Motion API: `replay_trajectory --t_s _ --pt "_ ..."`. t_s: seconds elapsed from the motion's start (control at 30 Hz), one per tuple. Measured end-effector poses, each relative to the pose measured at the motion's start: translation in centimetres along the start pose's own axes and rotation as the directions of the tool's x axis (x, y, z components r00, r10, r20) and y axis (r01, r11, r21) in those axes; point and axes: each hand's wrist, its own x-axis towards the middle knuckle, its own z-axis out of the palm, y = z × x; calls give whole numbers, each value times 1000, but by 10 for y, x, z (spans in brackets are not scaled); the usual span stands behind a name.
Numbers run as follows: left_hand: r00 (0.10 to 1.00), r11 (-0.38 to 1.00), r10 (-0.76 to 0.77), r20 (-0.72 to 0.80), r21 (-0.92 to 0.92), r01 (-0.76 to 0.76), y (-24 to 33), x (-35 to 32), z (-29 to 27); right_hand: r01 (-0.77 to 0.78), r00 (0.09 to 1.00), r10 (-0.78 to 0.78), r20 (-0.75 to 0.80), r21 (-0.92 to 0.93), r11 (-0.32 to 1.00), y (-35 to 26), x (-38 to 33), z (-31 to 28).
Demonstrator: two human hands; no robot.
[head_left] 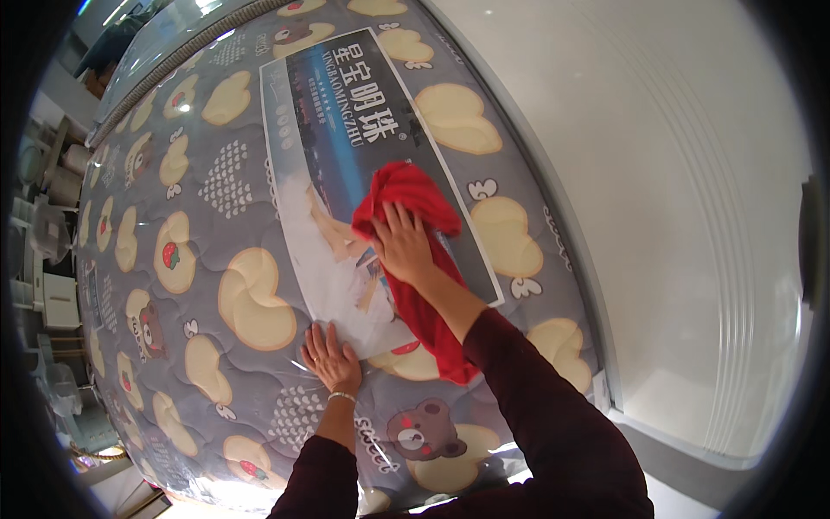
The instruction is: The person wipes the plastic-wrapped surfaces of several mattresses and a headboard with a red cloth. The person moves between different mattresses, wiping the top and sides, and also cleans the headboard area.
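Observation:
A large mattress in grey quilted fabric, patterned with cream shapes, bears and strawberries, lies under a clear plastic cover. On top of it is a big printed poster-like sheet with dark, blue and pale areas. My right hand presses a red cloth against this sheet, fingers spread over the fabric. The cloth's tail hangs from under my right wrist toward the sheet's near edge. My left hand lies flat with fingers apart at the sheet's near left corner, holding nothing.
Along the right stands a glossy cream panel with ribbed curved lines and a dark handle-like part. Beyond the mattress's far edge is another plastic-wrapped surface. Cluttered furniture, including a small white cabinet, lines the left.

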Motion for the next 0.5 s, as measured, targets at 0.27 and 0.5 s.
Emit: replay_trajectory --t_s 0.27,0.5 --pt "999 999 34 14 32 -35 -6 -3 5 -326 937 349 21 -309 894 144 152 12" --pt "999 999 31 30 31 -32 -8 -2 6 -469 827 559 57 -477 743 270 150 -30"
